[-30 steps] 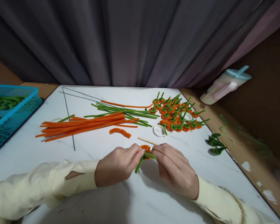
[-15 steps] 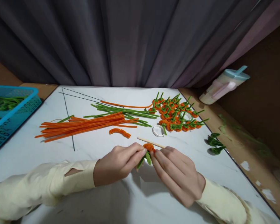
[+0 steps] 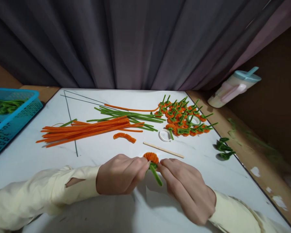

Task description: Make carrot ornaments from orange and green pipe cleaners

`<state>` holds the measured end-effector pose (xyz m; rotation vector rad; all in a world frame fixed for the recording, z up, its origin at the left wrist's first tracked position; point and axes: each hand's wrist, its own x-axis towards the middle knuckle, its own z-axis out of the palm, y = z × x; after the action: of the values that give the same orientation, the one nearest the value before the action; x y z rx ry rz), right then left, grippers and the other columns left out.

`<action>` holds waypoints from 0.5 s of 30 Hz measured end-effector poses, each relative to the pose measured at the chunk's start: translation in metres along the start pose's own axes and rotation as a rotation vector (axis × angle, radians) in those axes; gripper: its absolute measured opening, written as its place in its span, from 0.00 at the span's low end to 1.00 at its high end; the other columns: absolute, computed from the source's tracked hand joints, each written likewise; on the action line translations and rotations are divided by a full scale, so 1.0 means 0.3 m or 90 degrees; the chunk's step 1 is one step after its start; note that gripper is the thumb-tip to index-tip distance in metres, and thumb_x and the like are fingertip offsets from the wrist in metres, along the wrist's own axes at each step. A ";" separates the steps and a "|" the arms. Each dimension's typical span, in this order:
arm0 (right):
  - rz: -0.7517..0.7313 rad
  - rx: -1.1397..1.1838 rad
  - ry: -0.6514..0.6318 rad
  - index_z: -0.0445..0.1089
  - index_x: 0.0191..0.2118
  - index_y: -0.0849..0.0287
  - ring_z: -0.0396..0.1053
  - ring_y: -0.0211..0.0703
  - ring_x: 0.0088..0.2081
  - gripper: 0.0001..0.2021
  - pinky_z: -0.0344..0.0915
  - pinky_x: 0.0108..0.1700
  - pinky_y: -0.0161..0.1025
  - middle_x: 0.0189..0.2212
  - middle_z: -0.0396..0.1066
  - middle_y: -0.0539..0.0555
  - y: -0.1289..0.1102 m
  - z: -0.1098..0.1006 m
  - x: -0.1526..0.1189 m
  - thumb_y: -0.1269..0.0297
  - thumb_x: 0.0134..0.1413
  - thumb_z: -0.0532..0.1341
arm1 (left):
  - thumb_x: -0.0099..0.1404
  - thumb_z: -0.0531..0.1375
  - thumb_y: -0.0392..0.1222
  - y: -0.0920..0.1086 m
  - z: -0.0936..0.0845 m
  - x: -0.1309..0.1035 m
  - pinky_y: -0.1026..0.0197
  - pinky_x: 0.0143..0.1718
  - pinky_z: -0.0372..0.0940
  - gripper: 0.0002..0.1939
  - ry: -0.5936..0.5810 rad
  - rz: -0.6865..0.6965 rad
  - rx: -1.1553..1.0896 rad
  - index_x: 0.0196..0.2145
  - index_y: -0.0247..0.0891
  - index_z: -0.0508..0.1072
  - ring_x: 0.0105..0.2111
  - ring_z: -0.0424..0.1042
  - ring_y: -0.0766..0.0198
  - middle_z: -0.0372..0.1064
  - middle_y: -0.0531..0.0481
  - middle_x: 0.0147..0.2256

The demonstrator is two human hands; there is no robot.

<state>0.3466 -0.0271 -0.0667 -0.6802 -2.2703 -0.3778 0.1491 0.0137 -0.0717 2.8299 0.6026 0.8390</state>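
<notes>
"Where did you have the ridged orange piece (image 3: 151, 157)?"

"You had it just on the near side of the wooden stick (image 3: 163, 149), its green stem (image 3: 156, 175) pointing back toward you."

"And your hands?"

"Your left hand (image 3: 122, 174) pinched the piece from the left. Your right hand (image 3: 189, 191) met its right edge with fingers bunched together; its thumb was hidden, so whether it pinched too, I couldn't tell you."

"What lay around the stick on your surface (image 3: 199, 147)?"

"Just to its left you had a curled orange strip (image 3: 124, 138), and further left an orange bundle (image 3: 87, 130). Just beyond it sat a white ring (image 3: 165, 135); beyond and to its right, you had a cluster of orange-and-green pieces (image 3: 176, 117)."
</notes>
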 end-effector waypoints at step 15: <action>0.207 0.054 -0.071 0.63 0.45 0.65 0.70 0.41 0.33 0.17 0.67 0.28 0.34 0.32 0.71 0.59 -0.063 -0.026 0.020 0.81 0.51 0.46 | 0.63 0.41 0.28 -0.004 0.026 -0.024 0.63 0.15 0.50 0.11 0.053 0.078 -0.076 0.34 0.38 0.59 0.15 0.52 0.67 0.55 0.57 0.16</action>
<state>0.3365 -0.0438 -0.0584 -1.0282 -2.2124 -0.0880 0.1474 0.0119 -0.0819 2.7578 0.3771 0.9830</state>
